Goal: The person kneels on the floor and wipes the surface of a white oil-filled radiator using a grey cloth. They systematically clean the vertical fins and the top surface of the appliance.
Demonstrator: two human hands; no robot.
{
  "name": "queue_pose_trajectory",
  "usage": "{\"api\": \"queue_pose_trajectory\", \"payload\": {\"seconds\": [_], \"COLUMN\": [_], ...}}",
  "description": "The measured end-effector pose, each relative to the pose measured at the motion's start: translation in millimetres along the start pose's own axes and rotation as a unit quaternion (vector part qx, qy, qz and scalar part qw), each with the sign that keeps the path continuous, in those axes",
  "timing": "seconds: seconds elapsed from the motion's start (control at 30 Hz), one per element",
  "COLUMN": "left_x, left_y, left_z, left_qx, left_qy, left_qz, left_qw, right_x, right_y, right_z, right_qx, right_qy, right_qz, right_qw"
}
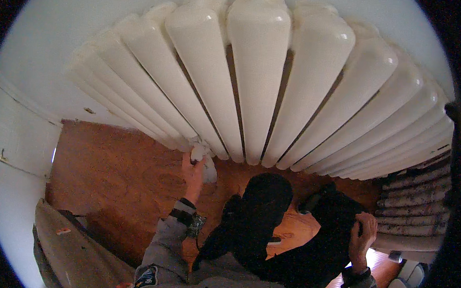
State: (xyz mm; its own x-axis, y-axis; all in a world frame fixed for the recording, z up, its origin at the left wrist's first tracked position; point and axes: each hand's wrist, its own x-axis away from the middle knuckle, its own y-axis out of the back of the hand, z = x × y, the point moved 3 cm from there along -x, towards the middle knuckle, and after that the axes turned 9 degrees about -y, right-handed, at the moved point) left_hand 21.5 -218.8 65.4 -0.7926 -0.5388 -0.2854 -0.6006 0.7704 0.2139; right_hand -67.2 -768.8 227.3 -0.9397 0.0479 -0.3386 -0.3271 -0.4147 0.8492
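A white cast-iron style radiator (256, 79) spans the view in front of me, its tall columns fanned out by the lens. My left hand (192, 177) reaches forward to the lower end of its left-hand columns. Between the fingers is a crumpled white cloth (198, 152), pressed against or close to a column foot; a loose part hangs down past the fingers. My right hand (363, 231) rests on my right knee in dark trousers (335, 214), with nothing visible in it. The tips of its fingers are partly out of sight.
Brown wood-look flooring (128, 178) lies below the radiator. A beige draped cover (83, 249) stands at lower left, a white panel door (18, 134) at far left. Patterned fabric (413, 202) hangs at right, above white slippers (405, 283). My knees are close to the radiator.
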Motion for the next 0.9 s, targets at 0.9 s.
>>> {"api": "queue_pose_trajectory", "payload": {"seconds": [0.9], "left_x": [6], "left_y": [26], "left_z": [-90], "left_qx": [0.243], "left_qy": [0.144], "left_qz": [-0.059], "left_qw": [0.957], "right_x": [3], "right_y": [13], "right_z": [7], "right_qx": [0.007], "right_qy": [0.038], "right_qz": [-0.006], "right_qw": [0.999]}}
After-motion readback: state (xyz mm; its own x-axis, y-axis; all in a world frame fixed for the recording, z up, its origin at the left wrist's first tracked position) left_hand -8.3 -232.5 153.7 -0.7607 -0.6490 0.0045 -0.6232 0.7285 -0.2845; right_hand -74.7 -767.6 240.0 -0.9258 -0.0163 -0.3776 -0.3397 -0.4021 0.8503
